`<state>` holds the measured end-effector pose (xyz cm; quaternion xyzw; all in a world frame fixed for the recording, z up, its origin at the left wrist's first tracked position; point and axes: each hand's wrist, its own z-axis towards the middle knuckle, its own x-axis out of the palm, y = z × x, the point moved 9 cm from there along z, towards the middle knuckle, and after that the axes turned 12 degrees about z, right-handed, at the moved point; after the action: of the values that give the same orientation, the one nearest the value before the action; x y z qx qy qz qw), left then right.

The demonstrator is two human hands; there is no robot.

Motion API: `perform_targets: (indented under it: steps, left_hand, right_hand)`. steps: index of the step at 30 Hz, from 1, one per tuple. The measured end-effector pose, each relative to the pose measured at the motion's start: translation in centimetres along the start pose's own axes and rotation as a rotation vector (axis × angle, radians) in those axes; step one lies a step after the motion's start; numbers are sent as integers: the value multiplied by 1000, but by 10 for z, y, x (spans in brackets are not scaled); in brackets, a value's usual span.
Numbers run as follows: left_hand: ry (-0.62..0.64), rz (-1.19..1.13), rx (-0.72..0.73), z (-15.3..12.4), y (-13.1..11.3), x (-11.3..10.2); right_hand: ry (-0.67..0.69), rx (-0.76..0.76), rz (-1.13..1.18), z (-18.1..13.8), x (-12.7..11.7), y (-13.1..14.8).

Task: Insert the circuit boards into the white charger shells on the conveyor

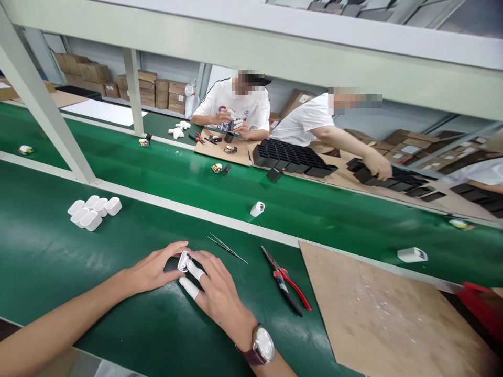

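A small white plastic case (183, 260) is tipped so that its open end faces me, and something dark shows inside. My left hand (157, 269) grips it between thumb and fingers. On the other side, my right hand (220, 285) steadies it with the fingers, the index fingertip at the opening. White finger cots cover that hand's index finger and thumb; the thumb is held a little apart from the case. Beyond my right hand lie metal tweezers (228, 248). Long-nose pliers (286, 283) with red and black handles rest further right.
Several white cases (91, 220) stand grouped at left. A raised rail (176, 209) separates my bench from a green conveyor belt (188, 175) carrying loose parts. A brown board (377, 314) lies right. Opposite, co-workers handle parts beside black trays (293, 157). A slanted post (51, 99) rises at left.
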<state>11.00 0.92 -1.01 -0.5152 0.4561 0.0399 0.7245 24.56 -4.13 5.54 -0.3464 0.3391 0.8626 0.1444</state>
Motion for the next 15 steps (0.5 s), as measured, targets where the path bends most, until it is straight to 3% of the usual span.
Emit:
perform_targets:
  steps: [8,15]
  left_hand:
    - [-26,-14,10,0,4,-1]
    - [-166,151,121,0,-12,-7]
  right_hand:
    - [31,19,52,3,5,-6]
    - [-98,49,285,-1,-5,-17]
